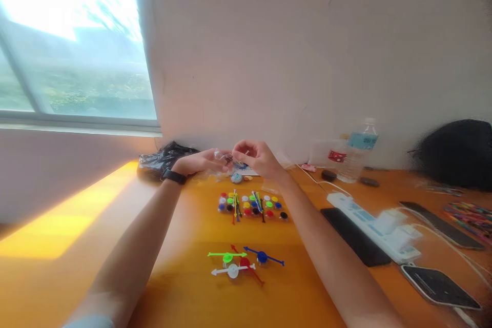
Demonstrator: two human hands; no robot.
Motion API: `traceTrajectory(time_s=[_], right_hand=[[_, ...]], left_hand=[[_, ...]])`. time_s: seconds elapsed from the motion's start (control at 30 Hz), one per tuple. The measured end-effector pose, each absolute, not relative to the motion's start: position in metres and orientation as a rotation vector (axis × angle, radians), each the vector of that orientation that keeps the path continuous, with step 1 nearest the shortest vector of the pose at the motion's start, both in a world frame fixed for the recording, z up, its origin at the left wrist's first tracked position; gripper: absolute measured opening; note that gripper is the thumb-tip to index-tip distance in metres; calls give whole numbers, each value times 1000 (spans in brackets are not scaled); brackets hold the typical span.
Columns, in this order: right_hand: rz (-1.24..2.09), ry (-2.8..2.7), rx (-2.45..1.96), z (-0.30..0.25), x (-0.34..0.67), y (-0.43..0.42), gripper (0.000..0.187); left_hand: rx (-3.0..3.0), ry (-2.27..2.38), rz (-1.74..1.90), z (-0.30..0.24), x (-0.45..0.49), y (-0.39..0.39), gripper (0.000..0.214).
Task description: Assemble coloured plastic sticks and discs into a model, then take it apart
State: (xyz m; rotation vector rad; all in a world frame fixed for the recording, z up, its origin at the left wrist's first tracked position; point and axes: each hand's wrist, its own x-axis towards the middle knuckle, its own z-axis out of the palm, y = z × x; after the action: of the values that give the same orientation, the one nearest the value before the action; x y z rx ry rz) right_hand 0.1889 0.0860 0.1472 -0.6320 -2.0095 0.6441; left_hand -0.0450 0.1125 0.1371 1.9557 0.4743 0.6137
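My left hand (200,163), with a black band at the wrist, and my right hand (258,159) meet above the far part of the orange table (184,277). Both pinch a small clear plastic bag (225,160) with tiny coloured pieces in it. Below the hands lies a cluster of small coloured discs and thin sticks (251,205). Nearer to me lie several assembled spinners (240,261), each a disc on a stick: green, blue, white and red.
A black crumpled bag (161,160) lies at the wall on the left. To the right are a water bottle (357,151), a white power strip (374,225) with cables, three dark phones (438,287) and a black bag (457,154).
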Motion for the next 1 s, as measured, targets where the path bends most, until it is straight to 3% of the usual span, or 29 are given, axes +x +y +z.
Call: traceTrajectory(time_s=[0.1,0.3,0.5,0.67,1.0], right_hand=[[697,-1981,-618,150,193,87,30],[724,-1951,-618,153,201,90,29],[618,-2083,-700,140,195,95,21],[547,-2037,-776,141,198,97,25],[638,-2237,-794,147,198,79,27]], left_hand=[[1971,467,588,139,-43,110,38],[1977,471,591,138,-43,113,54],[1985,463,577,140,-40,109,47],[2023,496,566,144,-40,106,39],[2026,618,611,138,-55,113,53]])
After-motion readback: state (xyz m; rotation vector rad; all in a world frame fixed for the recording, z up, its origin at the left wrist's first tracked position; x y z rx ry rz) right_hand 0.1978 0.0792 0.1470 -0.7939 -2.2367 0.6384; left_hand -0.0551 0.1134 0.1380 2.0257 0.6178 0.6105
